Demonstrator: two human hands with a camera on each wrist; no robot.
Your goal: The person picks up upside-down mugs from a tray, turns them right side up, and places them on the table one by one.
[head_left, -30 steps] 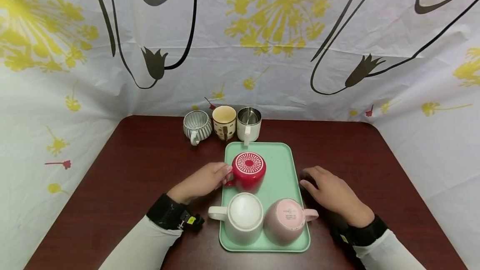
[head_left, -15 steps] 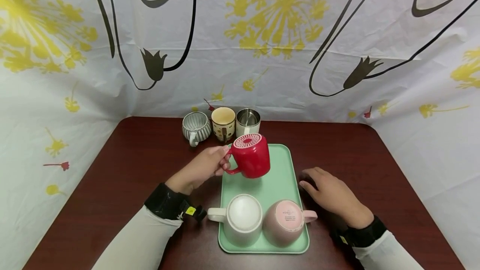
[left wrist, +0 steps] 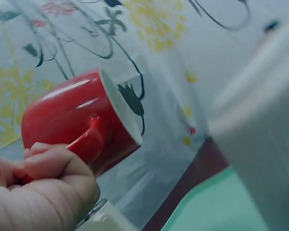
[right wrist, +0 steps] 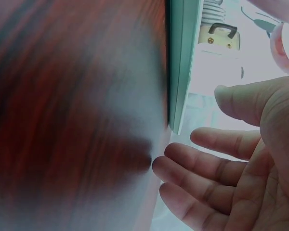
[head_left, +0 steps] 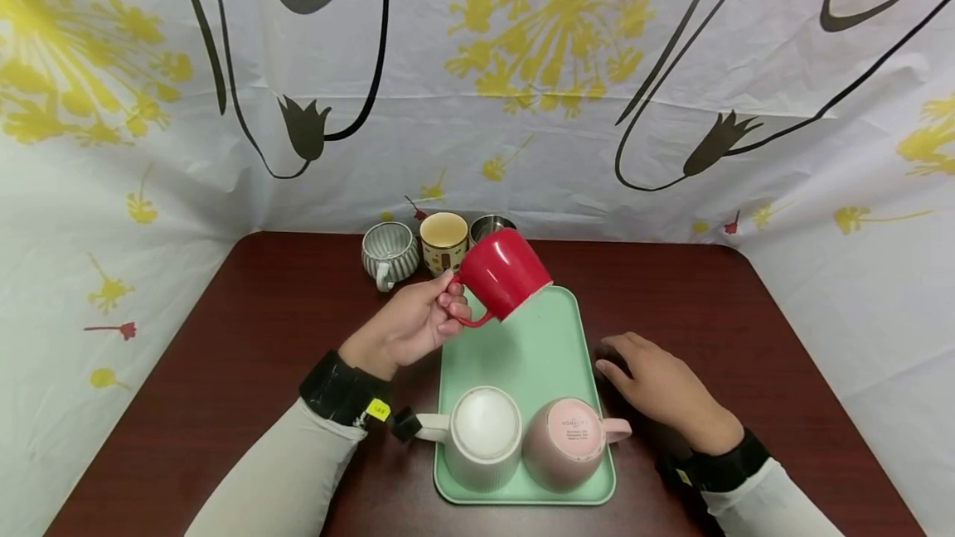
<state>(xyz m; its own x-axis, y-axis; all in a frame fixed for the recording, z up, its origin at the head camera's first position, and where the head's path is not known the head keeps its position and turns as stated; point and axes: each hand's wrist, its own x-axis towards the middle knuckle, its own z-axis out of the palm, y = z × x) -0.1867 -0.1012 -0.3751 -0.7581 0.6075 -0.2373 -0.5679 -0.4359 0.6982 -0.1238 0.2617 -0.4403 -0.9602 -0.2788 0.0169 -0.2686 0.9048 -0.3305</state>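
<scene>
My left hand (head_left: 414, 317) grips a red mug (head_left: 501, 272) by its handle, holding it tilted in the air above the far part of the green tray (head_left: 537, 355). In the left wrist view, the fingers curl round the handle of the red mug (left wrist: 72, 115), and its white rim shows on the right. Upside down at the tray's near end stand a white mug (head_left: 487, 437) and a pink mug (head_left: 567, 446). To the right of the tray, my right hand (head_left: 664, 384) rests on the table with loosely bent fingers and holds nothing, as the right wrist view confirms.
At the back stand a grey striped cup (head_left: 390, 251), a cream patterned mug (head_left: 444, 237) and a steel-lined mug (head_left: 488, 226), all upright. The red mug partly hides the steel-lined one. A patterned cloth (head_left: 552, 172) hangs behind the dark wooden table (head_left: 298, 305).
The left hand has lifted the red mug off the tray, away from its upside-down stance, and turned it so its base faces down and right. My right hand stays put.
</scene>
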